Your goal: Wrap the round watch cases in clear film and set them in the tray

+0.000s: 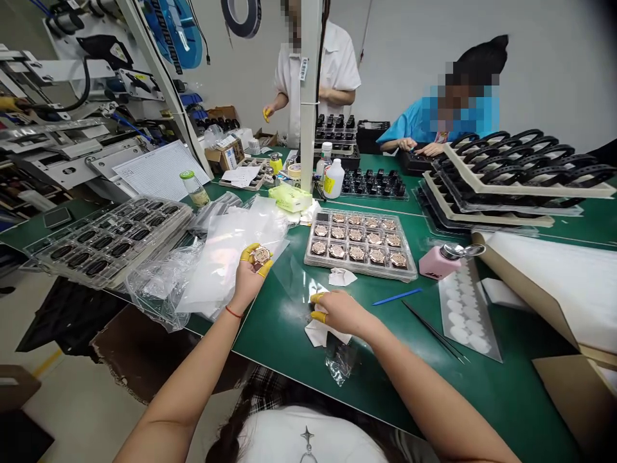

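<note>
While the left hand (249, 275) is grasping one gold-coloured watch (261, 256) near the centre of the frame, the right hand (343, 310) is hovering or resting over a crumpled white cloth (315, 334) just below it; its fingers are curling inward, and whether they are pinching the cloth I cannot tell from this angle.

The work seems to be standing partway through a batch, with one watch being handled outside the clear tray (361, 272). Fifteen places are making up that tray, right of centre, in three rows of five. Fourteen are carrying watches, and the one at its upper left is showing only dark, probably the place of the watch in the left hand. Whether those fourteen are finished or waiting, nothing is telling clearly.

Counting the rest near the hands: a second white cloth (342, 276) is lying by the tray's lower edge, one clear wrapper (340, 365) is lying below the right hand, and one blue stick (398, 296), one pair of black tweezers (429, 325), one pink bottle (438, 262) and one sheet of round white stickers (488, 337) are occupying the bench (385, 360) at right. Two other people, one wearing white (340, 61) and one wearing blue (407, 125), are working at the top.
</note>
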{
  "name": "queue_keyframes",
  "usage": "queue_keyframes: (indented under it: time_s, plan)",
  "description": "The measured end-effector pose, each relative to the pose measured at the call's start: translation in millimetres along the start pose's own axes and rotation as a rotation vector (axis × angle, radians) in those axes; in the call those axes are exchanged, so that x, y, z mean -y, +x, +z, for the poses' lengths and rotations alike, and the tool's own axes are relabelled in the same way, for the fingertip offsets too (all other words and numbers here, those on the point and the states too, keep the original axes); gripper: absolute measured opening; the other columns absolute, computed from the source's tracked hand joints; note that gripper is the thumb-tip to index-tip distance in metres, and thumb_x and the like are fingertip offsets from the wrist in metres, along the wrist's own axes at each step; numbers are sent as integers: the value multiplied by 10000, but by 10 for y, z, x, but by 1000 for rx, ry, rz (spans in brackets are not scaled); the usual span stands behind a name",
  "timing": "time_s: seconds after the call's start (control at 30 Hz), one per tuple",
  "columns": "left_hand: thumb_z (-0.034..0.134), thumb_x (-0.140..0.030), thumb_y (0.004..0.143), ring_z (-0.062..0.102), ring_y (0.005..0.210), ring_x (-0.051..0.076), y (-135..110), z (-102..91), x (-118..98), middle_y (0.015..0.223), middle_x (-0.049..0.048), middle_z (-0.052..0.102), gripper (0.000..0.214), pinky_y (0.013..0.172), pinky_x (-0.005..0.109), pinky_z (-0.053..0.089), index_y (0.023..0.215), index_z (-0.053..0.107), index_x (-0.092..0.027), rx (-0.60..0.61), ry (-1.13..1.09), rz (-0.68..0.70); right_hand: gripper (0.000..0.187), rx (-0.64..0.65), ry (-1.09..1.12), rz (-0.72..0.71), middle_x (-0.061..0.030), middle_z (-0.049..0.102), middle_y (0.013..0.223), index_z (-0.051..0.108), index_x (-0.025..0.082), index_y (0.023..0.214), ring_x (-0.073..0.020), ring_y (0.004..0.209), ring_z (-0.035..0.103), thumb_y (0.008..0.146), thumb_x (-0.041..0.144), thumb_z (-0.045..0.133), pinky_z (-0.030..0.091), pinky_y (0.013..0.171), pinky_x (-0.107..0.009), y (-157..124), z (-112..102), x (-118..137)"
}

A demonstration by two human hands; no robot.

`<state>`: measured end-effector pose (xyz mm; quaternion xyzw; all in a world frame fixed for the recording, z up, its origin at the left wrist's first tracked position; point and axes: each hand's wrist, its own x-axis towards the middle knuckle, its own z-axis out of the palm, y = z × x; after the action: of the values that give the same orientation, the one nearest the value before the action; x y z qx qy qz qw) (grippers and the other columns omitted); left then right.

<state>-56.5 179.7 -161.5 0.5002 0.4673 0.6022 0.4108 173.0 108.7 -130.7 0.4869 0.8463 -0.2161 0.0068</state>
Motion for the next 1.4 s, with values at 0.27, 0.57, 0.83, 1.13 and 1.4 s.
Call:
queue_keyframes:
  time_s: [0.27, 0.57, 0.83, 1.13, 1.4]
  plan:
    - [766, -163, 647, 707, 746, 178, -413, 16, -744, 830, 18, 691, 514, 723, 315, 586, 1085, 505, -224, 315, -69, 417, 593, -499, 962, -26, -99, 486, 1364, 426, 240, 1327, -232, 1259, 445, 805, 469, 590, 353, 1045, -433, -39, -249, -178]
    - [722, -136, 705, 715, 811, 211, -820, 56, -835, 866, 38, 716, 471, 778, 367, 595, 1109, 500, -231, 366, -61, 287, 265, -512, 1071, -110, -49, 724, 926, 695, 233, 989, -217, 924, 663, 817, 410, 597, 503, 882, -409, -315, -419, 113]
    - [607, -337, 827, 722, 679, 184, -953, 8, -986, 1175, 102, 640, 448, 539, 284, 607, 1189, 348, -284, 190, -261, -29, 297, -804, 184, -435, -59, 676, 1112, 656, 268, 1079, -196, 974, 635, 884, 160, 458, 507, 798, -372, -374, -306, 264]
    - [694, -157, 755, 721, 826, 189, -1079, -152, -1080, 883, 13, 736, 452, 787, 323, 599, 1131, 458, -243, 239, -139, 19, 426, -765, 79, -531, -83, 579, 1264, 539, 252, 1213, -225, 1256, 450, 848, 61, 430, 405, 982, -460, -407, -245, 478]
    - [701, -134, 737, 725, 756, 177, -1213, -311, -919, 856, -28, 732, 321, 974, 446, 523, 1004, 591, -275, 225, -7, 393, 423, -590, 530, -241, -65, 572, 1236, 498, 272, 1231, -228, 1156, 512, 824, 306, 610, 425, 976, -423, -547, -303, 642]
